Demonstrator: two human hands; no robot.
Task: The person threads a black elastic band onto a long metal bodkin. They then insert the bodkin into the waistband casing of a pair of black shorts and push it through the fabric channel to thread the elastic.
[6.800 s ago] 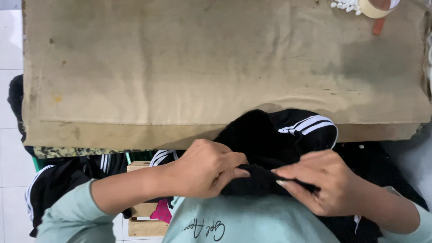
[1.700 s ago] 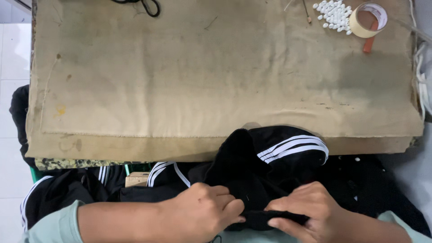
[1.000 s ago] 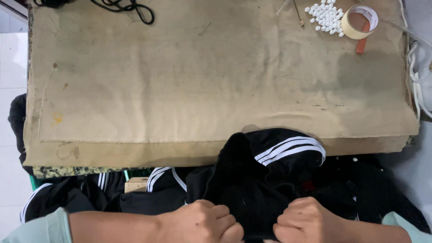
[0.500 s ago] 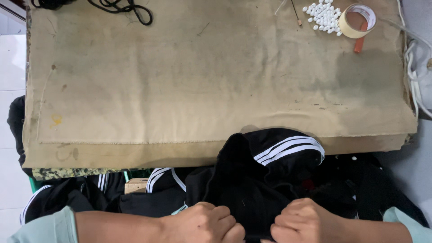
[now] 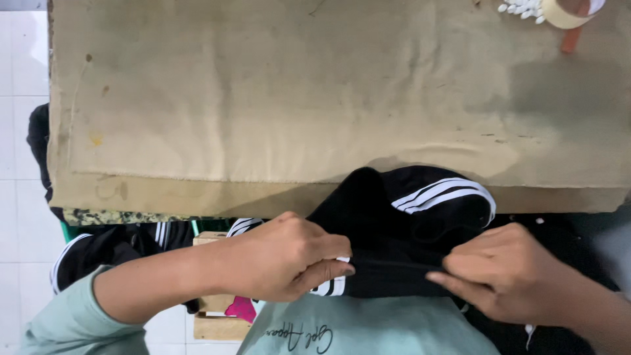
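Note:
A black garment with white stripes [image 5: 420,217] hangs over the near edge of a table covered in tan cloth [image 5: 296,98]. My left hand [image 5: 289,256] pinches one end of a folded black edge of the garment, close to my body. My right hand [image 5: 506,269] pinches the other end of that edge, and the fabric is stretched flat between the two hands. More of the black striped fabric [image 5: 98,246] droops below the table at the left. My pale green sleeve [image 5: 72,315] and shirt front fill the bottom of the view.
A roll of tan tape [image 5: 568,10] and several small white beads [image 5: 522,8] lie at the table's far right corner. A wooden stool with a pink item [image 5: 220,309] stands under the table. White floor tiles [image 5: 20,131] show at the left.
The view has tilted down and my hands have come up into view. They have spread apart, pulling a black edge of the garment taut between them.

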